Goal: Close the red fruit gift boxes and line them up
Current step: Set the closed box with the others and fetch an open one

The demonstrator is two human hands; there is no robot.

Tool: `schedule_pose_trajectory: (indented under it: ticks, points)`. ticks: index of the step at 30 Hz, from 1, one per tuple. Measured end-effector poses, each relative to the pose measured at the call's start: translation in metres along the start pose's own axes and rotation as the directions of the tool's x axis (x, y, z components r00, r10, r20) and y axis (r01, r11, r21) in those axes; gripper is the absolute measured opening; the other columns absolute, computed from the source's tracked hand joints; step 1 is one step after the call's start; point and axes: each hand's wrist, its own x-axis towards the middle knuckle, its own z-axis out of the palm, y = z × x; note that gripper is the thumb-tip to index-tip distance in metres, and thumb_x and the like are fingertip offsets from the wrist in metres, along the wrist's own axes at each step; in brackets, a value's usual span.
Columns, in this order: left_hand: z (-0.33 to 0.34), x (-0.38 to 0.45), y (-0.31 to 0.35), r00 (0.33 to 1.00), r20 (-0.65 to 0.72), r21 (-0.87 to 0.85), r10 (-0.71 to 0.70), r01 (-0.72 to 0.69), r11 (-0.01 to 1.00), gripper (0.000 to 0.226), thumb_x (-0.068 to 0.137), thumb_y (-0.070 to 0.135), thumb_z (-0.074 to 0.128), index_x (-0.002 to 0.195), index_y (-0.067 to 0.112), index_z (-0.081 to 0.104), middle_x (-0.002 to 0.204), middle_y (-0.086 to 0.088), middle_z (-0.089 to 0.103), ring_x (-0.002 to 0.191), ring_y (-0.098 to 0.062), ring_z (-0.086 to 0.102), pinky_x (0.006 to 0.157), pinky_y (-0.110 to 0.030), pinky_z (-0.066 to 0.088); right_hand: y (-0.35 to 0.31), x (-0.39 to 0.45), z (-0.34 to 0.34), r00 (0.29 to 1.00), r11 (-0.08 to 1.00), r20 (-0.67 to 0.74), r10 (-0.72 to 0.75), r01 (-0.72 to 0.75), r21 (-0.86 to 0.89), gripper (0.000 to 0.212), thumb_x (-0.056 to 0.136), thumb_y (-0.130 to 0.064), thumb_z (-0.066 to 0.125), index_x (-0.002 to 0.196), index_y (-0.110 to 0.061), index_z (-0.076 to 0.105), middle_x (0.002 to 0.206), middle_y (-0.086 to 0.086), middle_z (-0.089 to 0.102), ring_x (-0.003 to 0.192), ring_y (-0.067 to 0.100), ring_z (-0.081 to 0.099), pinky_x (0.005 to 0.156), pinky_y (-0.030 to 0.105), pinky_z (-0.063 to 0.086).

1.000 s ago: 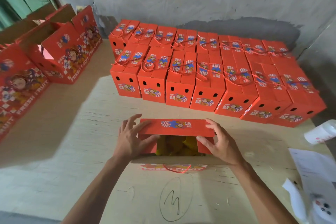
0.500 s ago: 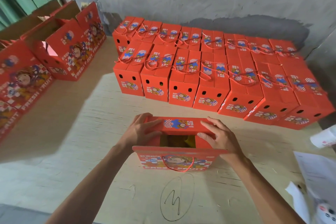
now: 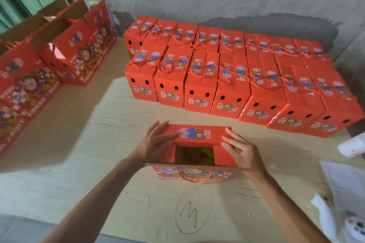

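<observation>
Pale wooden tabletop (image 3: 79, 144), near edge: open gift box (image 3: 194, 163), thin creasable card, likely fruit-heavy; left hand (image 3: 156, 142) and right hand (image 3: 244, 151), fingers spread, press far flap (image 3: 197, 134)—lift from base.

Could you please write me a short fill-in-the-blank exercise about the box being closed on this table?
1. Both hands, left hand and right hand, rest on the ____ flap of the open box.
2. The number drawn inside the circle on the table is ____.
3. The closed boxes by the wall stand in ____ rows.
4. The word after FRESH on the open box's front is ____.

Missing words: far; 3; two; FRUIT
</observation>
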Motion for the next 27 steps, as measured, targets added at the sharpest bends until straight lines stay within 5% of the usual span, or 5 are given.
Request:
schedule_pose_trajectory:
  ticks: [7, 11, 16, 22, 27]
  points:
    - [0.003, 0.000, 0.003, 0.990, -0.061, -0.202, -0.124, 0.109, 0.973, 0.034, 0.099, 0.007, 0.063, 0.133, 0.011, 0.067, 0.155, -0.007, 0.041, 0.144, -0.033, 0.039, 0.113, -0.056, 0.040, 0.002, -0.003, 0.005, 0.996, 0.995, -0.047, 0.081, -0.077, 0.063, 0.021, 0.097, -0.016, 0.071, 0.116, -0.014, 0.078, 0.146, -0.013, 0.059, 0.131, -0.003, 0.055, 0.100, 0.013, 0.048]
    - [0.005, -0.002, 0.008, 0.991, -0.133, -0.093, -0.015, 0.003, 0.996, 0.048, 0.096, 0.027, 0.057, 0.127, -0.009, 0.063, 0.142, -0.014, 0.049, 0.133, -0.045, 0.049, 0.105, -0.064, 0.047, -0.001, 0.002, 0.000, 0.994, 0.993, 0.009, 0.113, -0.113, 0.043, 0.019, 0.097, -0.022, 0.070, 0.115, -0.021, 0.077, 0.149, -0.017, 0.055, 0.136, -0.005, 0.048, 0.103, 0.008, 0.041]
    - [0.003, -0.001, 0.000, 0.987, -0.152, -0.028, -0.059, 0.055, 0.998, 0.040, 0.096, 0.027, 0.068, 0.133, 0.012, 0.067, 0.153, -0.017, 0.046, 0.142, -0.040, 0.041, 0.115, -0.057, 0.036, -0.005, 0.004, -0.001, 0.990, 0.987, 0.044, 0.134, -0.137, 0.080, 0.013, 0.096, -0.018, 0.071, 0.108, -0.020, 0.076, 0.151, -0.016, 0.052, 0.138, -0.003, 0.047, 0.106, 0.020, 0.041]
    - [-0.010, -0.018, -0.013, 0.980, -0.169, 0.066, 0.107, -0.097, 0.993, 0.004, 0.094, 0.016, 0.074, 0.097, 0.015, 0.076, 0.101, 0.002, 0.068, 0.088, -0.021, 0.056, 0.077, -0.050, 0.052, -0.006, -0.007, -0.008, 0.977, 0.966, 0.038, 0.209, -0.212, 0.145, 0.011, 0.092, -0.021, 0.077, 0.088, -0.031, 0.078, 0.150, -0.023, 0.052, 0.139, -0.001, 0.046, 0.113, 0.034, 0.037]
    - [-0.015, -0.044, -0.013, 0.981, -0.165, 0.028, 0.104, -0.101, 0.994, 0.037, 0.097, -0.005, 0.053, 0.118, 0.016, 0.076, 0.120, 0.003, 0.068, 0.103, -0.024, 0.060, 0.084, -0.039, 0.056, -0.006, -0.023, -0.016, 0.974, 0.967, 0.097, 0.204, -0.216, 0.134, 0.037, 0.102, 0.004, 0.055, 0.108, -0.023, 0.079, 0.156, -0.009, 0.048, 0.139, 0.004, 0.048, 0.102, 0.022, 0.044]
